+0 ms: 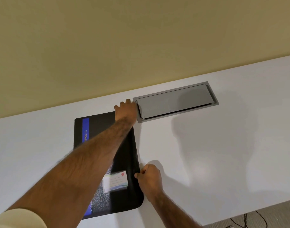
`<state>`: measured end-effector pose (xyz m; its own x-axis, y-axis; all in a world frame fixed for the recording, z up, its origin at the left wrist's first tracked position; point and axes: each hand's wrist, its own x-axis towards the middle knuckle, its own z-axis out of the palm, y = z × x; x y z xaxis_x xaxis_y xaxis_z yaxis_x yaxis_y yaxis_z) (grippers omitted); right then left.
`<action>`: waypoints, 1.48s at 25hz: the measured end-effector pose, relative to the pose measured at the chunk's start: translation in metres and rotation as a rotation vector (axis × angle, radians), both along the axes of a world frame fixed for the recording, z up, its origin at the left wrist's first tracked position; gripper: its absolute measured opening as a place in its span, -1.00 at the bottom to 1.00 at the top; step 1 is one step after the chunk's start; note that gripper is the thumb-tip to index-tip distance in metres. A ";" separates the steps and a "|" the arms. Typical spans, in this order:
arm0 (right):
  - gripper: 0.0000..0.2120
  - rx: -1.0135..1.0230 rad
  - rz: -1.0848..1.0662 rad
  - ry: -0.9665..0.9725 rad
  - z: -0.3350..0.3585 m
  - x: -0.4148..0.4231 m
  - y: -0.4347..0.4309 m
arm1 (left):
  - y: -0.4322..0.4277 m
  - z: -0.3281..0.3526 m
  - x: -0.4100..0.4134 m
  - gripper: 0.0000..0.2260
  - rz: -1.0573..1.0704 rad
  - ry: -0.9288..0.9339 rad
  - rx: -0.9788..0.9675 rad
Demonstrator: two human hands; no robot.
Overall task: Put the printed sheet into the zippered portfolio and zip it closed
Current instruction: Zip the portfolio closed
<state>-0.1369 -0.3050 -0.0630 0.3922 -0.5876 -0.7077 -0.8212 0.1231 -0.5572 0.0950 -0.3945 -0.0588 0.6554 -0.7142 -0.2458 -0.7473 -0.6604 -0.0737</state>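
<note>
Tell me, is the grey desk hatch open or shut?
Shut: the grey hatch lid lies flat in its frame in the desk.

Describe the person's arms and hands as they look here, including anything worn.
Both hands, left hand and right hand, are bare: no gloves, rings, watch or wristbands show. Both forearms are uncovered and hairy. A cream sleeve covers the left upper arm at the frame's bottom corner. No sleeve shows on the right arm.
</note>
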 end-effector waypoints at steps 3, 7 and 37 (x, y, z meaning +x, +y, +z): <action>-0.80 -0.027 0.012 0.024 -0.001 0.004 -0.006 | -0.001 -0.006 0.021 -0.65 0.218 0.120 -0.039; -0.83 -0.046 0.014 0.055 -0.001 0.010 -0.013 | 0.004 -0.010 0.048 -0.65 0.568 0.308 -0.113; -0.71 -0.132 0.286 -0.170 -0.014 0.243 -0.100 | 0.098 -0.005 0.115 -0.73 0.363 0.518 -0.370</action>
<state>0.1065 -0.4052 -0.0772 0.6595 -0.5189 -0.5438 -0.7064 -0.1806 -0.6844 0.2105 -0.2962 -0.0639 0.7316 -0.5704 -0.3734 -0.3549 -0.7863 0.5058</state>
